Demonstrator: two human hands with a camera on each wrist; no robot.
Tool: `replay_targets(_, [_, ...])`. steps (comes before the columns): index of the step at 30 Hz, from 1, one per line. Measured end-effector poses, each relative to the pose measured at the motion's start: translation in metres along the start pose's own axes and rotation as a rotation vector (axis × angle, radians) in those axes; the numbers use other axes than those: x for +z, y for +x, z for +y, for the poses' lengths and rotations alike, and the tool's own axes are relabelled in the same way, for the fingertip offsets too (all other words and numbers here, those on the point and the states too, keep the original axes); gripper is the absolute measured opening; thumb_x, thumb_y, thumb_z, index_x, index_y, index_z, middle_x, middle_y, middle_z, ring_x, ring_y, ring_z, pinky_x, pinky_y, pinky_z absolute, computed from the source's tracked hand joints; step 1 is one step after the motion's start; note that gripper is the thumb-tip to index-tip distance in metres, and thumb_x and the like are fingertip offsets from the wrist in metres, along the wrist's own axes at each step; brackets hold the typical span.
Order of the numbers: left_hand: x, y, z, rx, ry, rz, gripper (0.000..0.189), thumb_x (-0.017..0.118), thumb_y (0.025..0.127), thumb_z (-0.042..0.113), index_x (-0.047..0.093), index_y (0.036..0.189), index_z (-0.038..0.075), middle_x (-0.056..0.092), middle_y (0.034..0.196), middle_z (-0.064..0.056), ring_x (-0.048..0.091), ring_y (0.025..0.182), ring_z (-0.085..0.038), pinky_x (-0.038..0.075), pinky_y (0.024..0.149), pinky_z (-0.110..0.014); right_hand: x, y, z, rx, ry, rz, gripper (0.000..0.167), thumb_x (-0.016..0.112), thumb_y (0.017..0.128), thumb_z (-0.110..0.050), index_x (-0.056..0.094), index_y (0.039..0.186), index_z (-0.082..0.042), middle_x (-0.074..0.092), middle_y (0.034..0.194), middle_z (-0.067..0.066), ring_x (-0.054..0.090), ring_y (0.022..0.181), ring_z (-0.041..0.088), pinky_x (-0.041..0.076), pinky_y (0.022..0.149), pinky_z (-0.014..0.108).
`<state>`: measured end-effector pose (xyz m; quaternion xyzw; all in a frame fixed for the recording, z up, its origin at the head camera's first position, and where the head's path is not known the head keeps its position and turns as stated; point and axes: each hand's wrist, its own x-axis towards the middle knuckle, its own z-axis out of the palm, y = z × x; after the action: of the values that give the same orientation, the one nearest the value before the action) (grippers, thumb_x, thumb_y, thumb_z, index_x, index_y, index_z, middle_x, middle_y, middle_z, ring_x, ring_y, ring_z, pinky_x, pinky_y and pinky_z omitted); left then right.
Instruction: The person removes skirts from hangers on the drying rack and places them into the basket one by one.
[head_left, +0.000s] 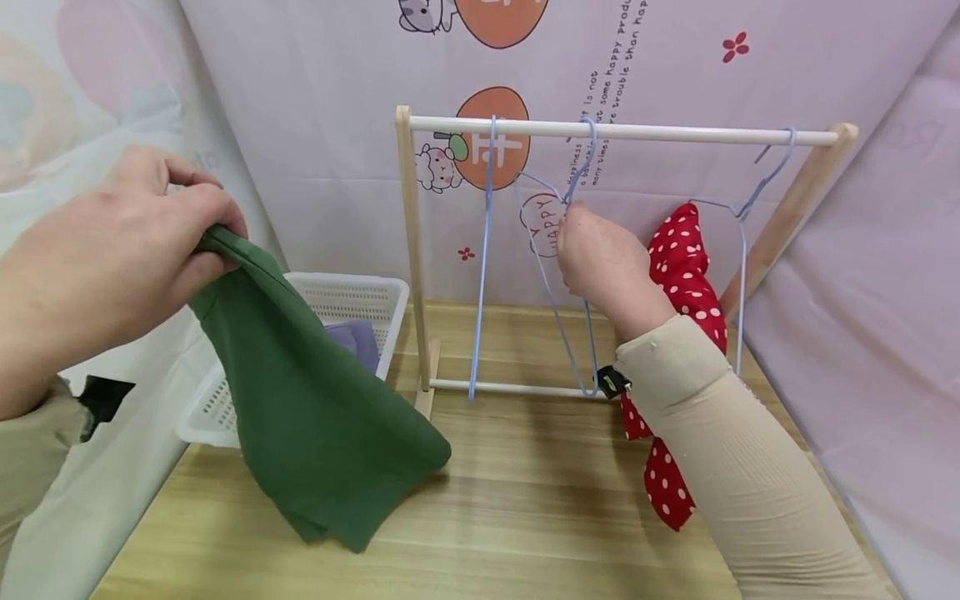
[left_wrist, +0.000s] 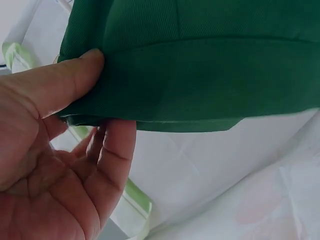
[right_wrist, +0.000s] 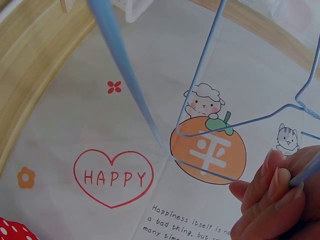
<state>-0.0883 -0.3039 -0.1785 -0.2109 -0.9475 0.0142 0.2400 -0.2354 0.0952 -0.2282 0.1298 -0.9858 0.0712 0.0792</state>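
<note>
My left hand [head_left: 123, 242] pinches a green garment [head_left: 315, 400] by its stitched band between thumb and fingers. The cloth hangs down over the table and partly covers the basket; in the left wrist view the band [left_wrist: 200, 80] stretches away from the thumb. On the right, my other hand [head_left: 603, 262] grips a blue wire hanger [head_left: 594, 142] just under its hook, which is at the rack's top bar [head_left: 675, 132]. The right wrist view has the curled fingers [right_wrist: 280, 185] around the wire, while no cloth is on that hanger.
A bare blue hanger [head_left: 485, 242] hangs left of the held one. Behind my right forearm, a red polka-dot garment [head_left: 678, 250] hangs from another hanger [head_left: 742, 292]. At left stands a white basket [head_left: 397, 296] with purple cloth [head_left: 358, 340] inside. Printed white fabric [head_left: 330, 100] backs the table.
</note>
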Motion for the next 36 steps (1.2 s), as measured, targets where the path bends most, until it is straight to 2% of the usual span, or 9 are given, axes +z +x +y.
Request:
replay_targets(6, [-0.004,0.008,-0.012,-0.14,-0.025,-0.101,0.029,0.069,0.098,0.01,0.06,0.125,0.005,0.07,0.11,-0.017,0.062,0.085,-0.029,0.048,0.074,-0.045,0.0,0.001,0.0,0.007,0.008,0.0,0.027,0.06,0.098,-0.009,0.049,0.121,0.001,0.068,0.103,0.023,0.072,0.083,0.038,0.063,0.069,0.051])
replay_targets(10, [-0.009,0.014,-0.018,-0.25,-0.09,-0.121,0.045,0.065,0.102,0.019,0.056,0.143,0.003,0.068,0.12,-0.026,0.065,0.101,-0.038,0.048,0.081,-0.044,0.0,0.001,0.0,0.004,-0.004,0.0,0.028,0.062,0.096,-0.008,0.05,0.12,0.001,0.068,0.101,0.023,0.071,0.082,0.038,0.063,0.07,0.052])
replay_targets(13, [-0.011,0.017,-0.022,-0.264,-0.142,-0.056,0.039,0.064,0.103,0.021,0.062,0.138,0.006,0.072,0.108,-0.021,0.065,0.09,-0.013,0.045,0.074,-0.025,-0.001,0.001,0.0,0.0,-0.018,-0.001,0.03,0.065,0.094,-0.007,0.05,0.118,0.001,0.067,0.099,0.023,0.07,0.081,0.038,0.062,0.07,0.054])
replay_targets(17, [-0.013,0.019,-0.022,-0.246,-0.169,0.048,0.023,0.061,0.104,0.021,0.072,0.122,0.012,0.073,0.09,-0.009,0.047,0.064,0.013,0.038,0.062,-0.015,-0.001,0.002,0.0,0.001,-0.023,0.002,0.029,0.064,0.095,-0.008,0.049,0.117,0.001,0.066,0.096,0.023,0.07,0.079,0.038,0.062,0.068,0.053])
replay_targets(23, [-0.01,0.026,-0.024,-0.241,-0.121,0.152,0.026,0.053,0.107,0.031,0.074,0.118,0.019,0.071,0.08,-0.007,0.048,0.06,0.004,0.036,0.062,-0.02,-0.001,0.001,0.0,-0.007,-0.011,0.003,0.031,0.066,0.094,-0.007,0.049,0.119,0.001,0.067,0.099,0.023,0.071,0.081,0.038,0.063,0.069,0.053])
replay_targets(27, [0.0,0.027,-0.035,-0.256,-0.128,0.21,0.031,0.048,0.109,0.04,0.071,0.127,0.028,0.072,0.088,-0.004,0.05,0.064,-0.006,0.034,0.059,-0.02,-0.001,0.001,0.0,-0.002,-0.005,0.002,0.032,0.067,0.094,-0.007,0.049,0.119,0.001,0.068,0.101,0.023,0.071,0.082,0.038,0.063,0.069,0.053])
replay_targets(30, [0.0,0.029,-0.028,-0.293,-0.134,0.224,0.033,0.045,0.11,0.04,0.067,0.133,0.028,0.071,0.103,-0.005,0.045,0.072,0.0,0.032,0.063,-0.024,-0.001,0.001,0.0,0.006,-0.002,0.0,0.03,0.065,0.095,-0.008,0.049,0.118,0.001,0.067,0.099,0.022,0.071,0.08,0.038,0.062,0.067,0.053])
replay_targets(33, [-0.005,0.032,-0.012,-0.259,-0.094,0.286,0.033,0.044,0.112,0.035,0.065,0.132,0.02,0.07,0.109,-0.011,0.04,0.076,0.007,0.032,0.066,-0.025,0.0,0.0,0.0,0.005,-0.006,0.003,0.029,0.064,0.095,-0.009,0.049,0.118,0.001,0.067,0.097,0.023,0.07,0.078,0.038,0.062,0.066,0.054])
replay_targets(36, [-0.008,0.034,-0.006,-0.185,-0.044,0.344,0.034,0.043,0.113,0.031,0.063,0.133,0.014,0.069,0.106,-0.016,0.047,0.078,-0.003,0.031,0.067,-0.024,0.0,0.0,0.0,-0.002,-0.019,0.005,0.031,0.066,0.094,-0.008,0.049,0.119,0.002,0.067,0.097,0.023,0.071,0.078,0.038,0.063,0.066,0.053])
